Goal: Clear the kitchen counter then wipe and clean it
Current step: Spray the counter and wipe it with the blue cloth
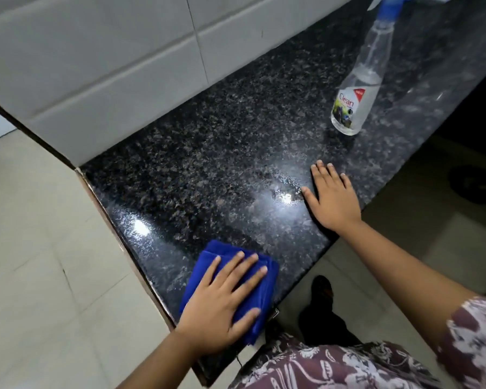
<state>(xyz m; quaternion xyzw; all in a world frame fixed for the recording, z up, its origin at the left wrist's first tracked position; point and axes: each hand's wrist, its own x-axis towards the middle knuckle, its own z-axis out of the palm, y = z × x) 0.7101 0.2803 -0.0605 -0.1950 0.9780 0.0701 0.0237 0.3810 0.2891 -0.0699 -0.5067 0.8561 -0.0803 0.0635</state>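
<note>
Gleaming wet, the dark granite counter meets white wall tiles.

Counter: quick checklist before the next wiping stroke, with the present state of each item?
1. Cloth flat under the left hand: ok.
2. Right hand clear of the cloth, resting flat on the counter: ok.
3. Stretch ahead of the cloth free of objects: ok.
4. Spray bottle upright, far from the cloth: ok.
5. Counter fully cleared: not ok, the bottle stands on it.
6. Wet patch beside the right hand wiped: not ok.
</note>
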